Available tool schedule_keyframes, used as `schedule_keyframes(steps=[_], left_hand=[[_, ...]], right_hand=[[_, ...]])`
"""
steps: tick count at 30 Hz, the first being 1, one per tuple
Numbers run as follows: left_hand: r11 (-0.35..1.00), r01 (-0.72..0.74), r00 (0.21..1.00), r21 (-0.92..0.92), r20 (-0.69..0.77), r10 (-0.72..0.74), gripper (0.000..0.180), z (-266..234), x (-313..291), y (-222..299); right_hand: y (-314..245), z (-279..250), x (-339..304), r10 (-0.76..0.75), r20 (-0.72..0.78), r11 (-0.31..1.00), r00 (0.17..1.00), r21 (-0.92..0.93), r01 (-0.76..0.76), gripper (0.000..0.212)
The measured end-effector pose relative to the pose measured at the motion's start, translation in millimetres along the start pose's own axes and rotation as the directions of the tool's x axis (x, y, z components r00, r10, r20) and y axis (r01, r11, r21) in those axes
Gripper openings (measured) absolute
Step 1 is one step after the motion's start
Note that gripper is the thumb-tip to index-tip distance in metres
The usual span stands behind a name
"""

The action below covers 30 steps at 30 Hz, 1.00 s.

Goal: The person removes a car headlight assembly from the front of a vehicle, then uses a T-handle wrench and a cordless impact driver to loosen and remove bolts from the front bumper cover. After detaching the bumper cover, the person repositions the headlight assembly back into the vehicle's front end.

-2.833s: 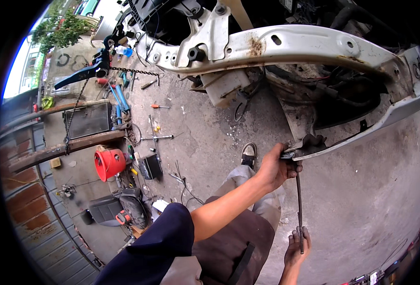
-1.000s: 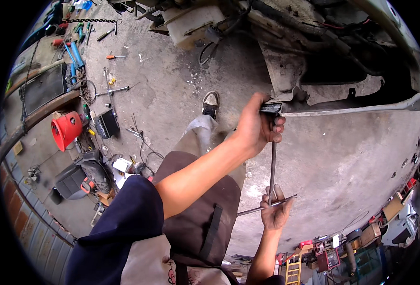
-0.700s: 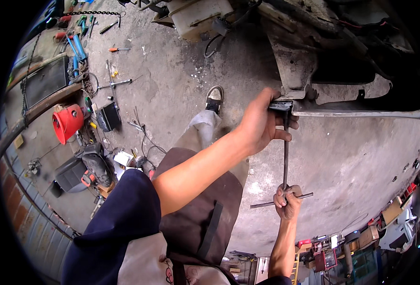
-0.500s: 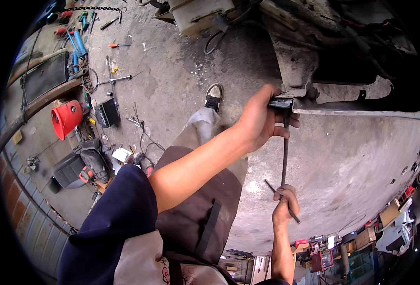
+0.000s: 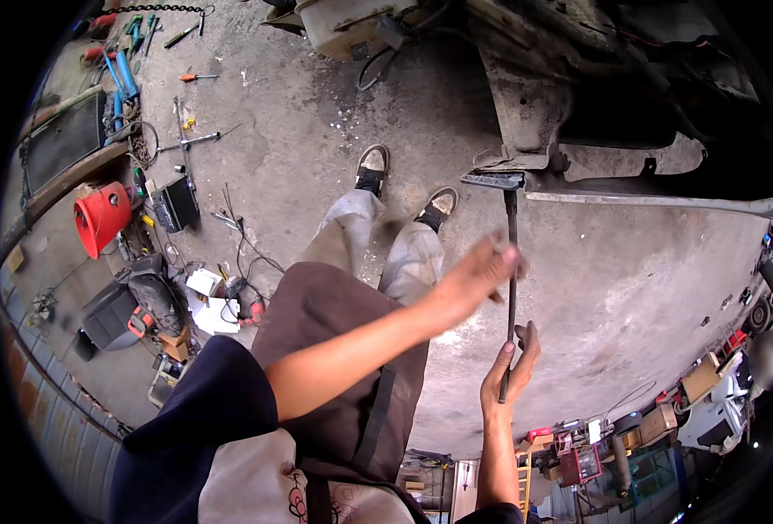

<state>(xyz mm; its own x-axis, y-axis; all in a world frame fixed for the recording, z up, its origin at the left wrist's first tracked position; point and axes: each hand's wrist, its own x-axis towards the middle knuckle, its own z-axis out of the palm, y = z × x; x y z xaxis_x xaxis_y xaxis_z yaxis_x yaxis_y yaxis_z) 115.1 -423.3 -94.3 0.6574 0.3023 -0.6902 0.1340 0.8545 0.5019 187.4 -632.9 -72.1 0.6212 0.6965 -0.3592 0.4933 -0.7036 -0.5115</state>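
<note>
A long dark T-handle wrench (image 5: 512,229) runs down from a small dark flat bracket (image 5: 494,180) at the lower edge of a car's front body panel (image 5: 526,122). My left hand (image 5: 478,278) is at the middle of the shaft, smeared by motion, so its grip on the shaft is unclear. My right hand (image 5: 510,371) is at the lower end, thumb on one side and fingers on the other, around the handle. The crossbar is partly hidden by this hand.
My shoes (image 5: 372,166) stand on the concrete floor. To the left lie a cross wrench (image 5: 196,141), an orange screwdriver (image 5: 196,77), a red bucket (image 5: 103,218) and a black battery (image 5: 175,204). A pale plastic tank (image 5: 338,28) hangs under the car.
My left hand has left the bracket and come down to the shaft's middle. The fingers of my right hand have loosened and shifted at the handle, whose crossbar has turned.
</note>
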Motion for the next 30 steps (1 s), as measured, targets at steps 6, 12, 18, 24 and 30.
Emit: schedule_keyframes(steps=[6, 12, 18, 24, 30], left_hand=[[0.973, -0.002, 0.993, -0.23, -0.118, -0.026, 0.048, 38.4, 2.2, -47.1], [0.983, 0.005, 0.999, -0.181, -0.033, -0.012, 0.048, 30.9, 5.1, -47.0], [0.59, -0.007, 0.99, 0.808, -0.075, 0.115, 0.04, -29.8, -11.5, 46.7], [0.595, -0.401, 0.777, 0.696, -0.085, 0.623, 0.046, -70.1, 6.3, 101.8], [0.872, -0.216, 0.802, 0.439, -0.429, 0.415, 0.029, -38.7, -28.0, 24.3]], right_hand=[[-5.6, -9.6, -29.7, 0.417, 0.122, 0.816, 0.901, 0.386, -0.43, 0.054], [4.4, -5.4, -9.2, 0.328, 0.739, -0.566, 0.588, 0.652, -0.505, 0.042], [31.5, 26.8, 14.0, -0.022, 0.656, -0.943, 0.754, 0.236, -0.233, 0.033], [18.2, 25.2, 10.7, 0.225, 0.639, -0.811, 0.736, 0.541, -0.223, 0.031], [4.9, 25.9, 1.1, 0.564, 0.041, 0.232, 0.825, 0.95, -0.206, 0.041]])
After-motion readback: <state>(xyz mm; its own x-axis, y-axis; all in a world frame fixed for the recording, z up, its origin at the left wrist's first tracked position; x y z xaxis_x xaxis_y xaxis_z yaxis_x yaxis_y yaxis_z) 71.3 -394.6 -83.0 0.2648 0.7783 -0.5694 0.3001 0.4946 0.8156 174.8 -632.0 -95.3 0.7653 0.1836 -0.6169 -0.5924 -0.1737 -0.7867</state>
